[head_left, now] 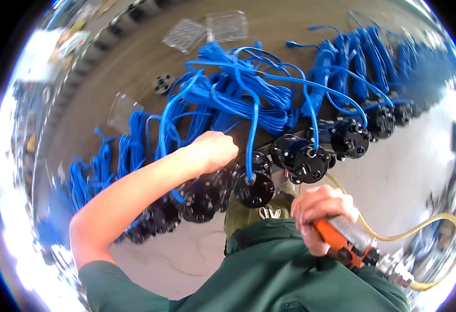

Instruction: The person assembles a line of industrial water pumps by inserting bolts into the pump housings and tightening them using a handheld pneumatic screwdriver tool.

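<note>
My right hand (324, 210) is wrapped round an orange and grey air screwdriver (344, 235), whose dark tip points left toward a black cylindrical housing (254, 190) with a blue cable rising from its top. My left hand (215, 151) is closed in a fist above the row of housings, just left of that one; whatever its fingers hold is hidden under it. Beside it on the right stands another black housing (310, 164) with its own blue cable. Below my left forearm sits one more black housing (199, 204).
Coiled blue cable bundles (249, 99) lie piled behind the housings, with more blue bundles (361, 62) to the right. Clear plastic trays (227, 26) and a small black round part (163, 83) rest on the brown table (103, 83). A yellow air hose (420, 227) loops at the right.
</note>
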`<move>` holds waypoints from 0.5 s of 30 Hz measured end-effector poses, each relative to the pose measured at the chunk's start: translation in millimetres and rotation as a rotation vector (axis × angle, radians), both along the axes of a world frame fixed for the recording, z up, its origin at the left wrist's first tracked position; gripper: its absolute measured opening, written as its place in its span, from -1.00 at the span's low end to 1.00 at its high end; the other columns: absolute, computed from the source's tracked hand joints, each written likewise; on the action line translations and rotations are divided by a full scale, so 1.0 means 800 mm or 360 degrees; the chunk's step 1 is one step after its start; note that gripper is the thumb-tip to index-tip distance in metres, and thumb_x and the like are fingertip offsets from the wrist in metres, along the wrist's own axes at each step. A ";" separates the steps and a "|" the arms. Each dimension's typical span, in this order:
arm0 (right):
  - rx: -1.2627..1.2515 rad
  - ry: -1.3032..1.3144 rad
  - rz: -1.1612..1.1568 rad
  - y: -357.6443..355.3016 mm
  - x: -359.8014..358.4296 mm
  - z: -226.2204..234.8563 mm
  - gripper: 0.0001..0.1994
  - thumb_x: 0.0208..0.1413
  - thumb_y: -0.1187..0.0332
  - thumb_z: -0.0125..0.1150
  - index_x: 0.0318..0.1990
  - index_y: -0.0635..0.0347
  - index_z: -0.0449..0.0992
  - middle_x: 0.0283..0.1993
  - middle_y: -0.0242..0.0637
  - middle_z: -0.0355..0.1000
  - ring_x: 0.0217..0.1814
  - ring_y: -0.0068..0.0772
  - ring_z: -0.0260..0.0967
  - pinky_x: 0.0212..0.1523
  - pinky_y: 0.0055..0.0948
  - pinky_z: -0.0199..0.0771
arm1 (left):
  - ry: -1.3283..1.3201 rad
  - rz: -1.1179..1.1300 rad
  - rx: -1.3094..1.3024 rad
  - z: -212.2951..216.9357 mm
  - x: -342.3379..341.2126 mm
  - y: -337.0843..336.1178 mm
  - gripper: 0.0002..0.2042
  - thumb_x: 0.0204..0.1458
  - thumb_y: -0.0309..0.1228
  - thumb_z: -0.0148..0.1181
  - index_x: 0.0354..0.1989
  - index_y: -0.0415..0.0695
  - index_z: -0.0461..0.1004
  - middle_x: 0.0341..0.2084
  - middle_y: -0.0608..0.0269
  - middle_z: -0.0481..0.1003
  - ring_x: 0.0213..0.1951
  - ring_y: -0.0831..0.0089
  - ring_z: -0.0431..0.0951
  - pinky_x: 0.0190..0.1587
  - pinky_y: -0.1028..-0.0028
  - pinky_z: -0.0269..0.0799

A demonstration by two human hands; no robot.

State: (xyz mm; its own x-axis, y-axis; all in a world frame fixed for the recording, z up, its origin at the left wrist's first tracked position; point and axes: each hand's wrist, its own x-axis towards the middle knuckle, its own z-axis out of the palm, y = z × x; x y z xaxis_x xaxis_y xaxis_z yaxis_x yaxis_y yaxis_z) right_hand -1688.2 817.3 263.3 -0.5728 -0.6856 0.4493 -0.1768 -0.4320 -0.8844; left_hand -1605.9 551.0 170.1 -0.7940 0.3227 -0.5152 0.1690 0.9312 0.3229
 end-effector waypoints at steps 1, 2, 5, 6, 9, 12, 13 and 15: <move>0.0004 -0.0015 -0.0088 0.001 0.000 -0.002 -0.79 -0.22 0.61 0.26 -0.32 0.31 0.51 -0.49 -0.17 0.49 -0.53 -0.26 0.51 -0.48 -0.44 0.53 | -0.0142 0.0080 0.0199 -0.011 -0.027 0.003 -0.90 -0.07 -0.43 0.15 -0.50 -0.20 0.51 -0.48 0.03 0.56 -0.32 -0.01 0.59 -0.31 0.13 0.51; 0.0000 -0.0021 -0.0156 0.001 0.003 -0.003 -0.78 -0.22 0.61 0.27 -0.32 0.30 0.51 -0.49 -0.17 0.49 -0.54 -0.25 0.51 -0.48 -0.42 0.53 | 0.0334 -0.0339 0.0372 -0.044 -0.044 0.000 -0.90 -0.12 -0.45 0.19 -0.57 -0.16 0.58 -0.53 0.04 0.59 -0.37 0.02 0.63 -0.35 0.18 0.56; -0.0002 -0.0178 -0.0357 0.002 0.014 -0.010 -0.78 -0.21 0.63 0.25 -0.31 0.33 0.51 -0.49 -0.17 0.47 -0.56 -0.26 0.49 -0.47 -0.40 0.57 | 0.0362 -0.0613 0.0668 -0.111 -0.085 0.020 -0.92 -0.16 -0.47 0.20 -0.62 -0.16 0.53 -0.59 0.05 0.56 -0.41 0.03 0.62 -0.38 0.18 0.54; -0.0021 -0.0229 -0.0401 0.004 0.015 -0.011 -0.77 -0.23 0.65 0.23 -0.30 0.36 0.50 -0.50 -0.16 0.46 -0.57 -0.27 0.48 -0.48 -0.40 0.58 | 0.0322 -0.0728 0.0688 -0.124 -0.095 0.027 -0.94 -0.14 -0.47 0.19 -0.57 -0.16 0.53 -0.57 0.04 0.55 -0.39 0.02 0.62 -0.37 0.17 0.54; 0.0025 -0.0297 -0.0546 0.005 0.026 -0.014 -0.73 -0.26 0.69 0.20 -0.29 0.39 0.47 -0.51 -0.14 0.43 -0.61 -0.32 0.44 -0.50 -0.39 0.58 | 0.0239 -0.1017 0.0710 -0.133 -0.112 0.038 -0.94 -0.10 -0.50 0.15 -0.48 -0.15 0.55 -0.53 0.02 0.56 -0.35 0.02 0.61 -0.34 0.15 0.53; -0.0036 -0.0283 -0.0661 -0.004 0.031 -0.012 -0.70 -0.28 0.72 0.22 -0.27 0.40 0.44 -0.49 -0.15 0.40 -0.63 -0.38 0.39 -0.52 -0.40 0.58 | 0.0244 -0.1059 0.0739 -0.133 -0.115 0.033 -0.95 -0.11 -0.49 0.17 -0.49 -0.16 0.55 -0.56 0.02 0.55 -0.37 0.01 0.61 -0.35 0.14 0.53; -0.0034 -0.0226 -0.0647 -0.007 0.028 -0.009 -0.70 -0.23 0.71 0.22 -0.25 0.39 0.42 -0.47 -0.19 0.38 -0.64 -0.41 0.37 -0.53 -0.40 0.58 | 0.0245 -0.1044 0.0777 -0.131 -0.115 0.033 -0.95 -0.12 -0.49 0.17 -0.49 -0.16 0.55 -0.56 0.02 0.55 -0.38 0.00 0.61 -0.35 0.14 0.53; -0.0073 -0.0196 -0.0642 -0.016 0.023 -0.001 -0.71 -0.20 0.70 0.21 -0.23 0.39 0.41 -0.45 -0.20 0.39 -0.62 -0.42 0.38 -0.53 -0.40 0.58 | 0.0250 -0.1004 0.0853 -0.127 -0.115 0.036 -0.95 -0.12 -0.49 0.18 -0.50 -0.17 0.55 -0.57 0.01 0.55 -0.39 -0.01 0.61 -0.35 0.14 0.53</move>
State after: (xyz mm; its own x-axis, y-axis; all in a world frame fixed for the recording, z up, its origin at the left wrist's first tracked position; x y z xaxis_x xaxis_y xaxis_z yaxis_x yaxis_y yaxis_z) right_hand -1669.5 804.4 262.4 -0.8424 -0.3763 0.3856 -0.2339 -0.3892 -0.8910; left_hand -1697.6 579.6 68.6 -0.4326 0.8993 -0.0644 0.6862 0.3748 0.6234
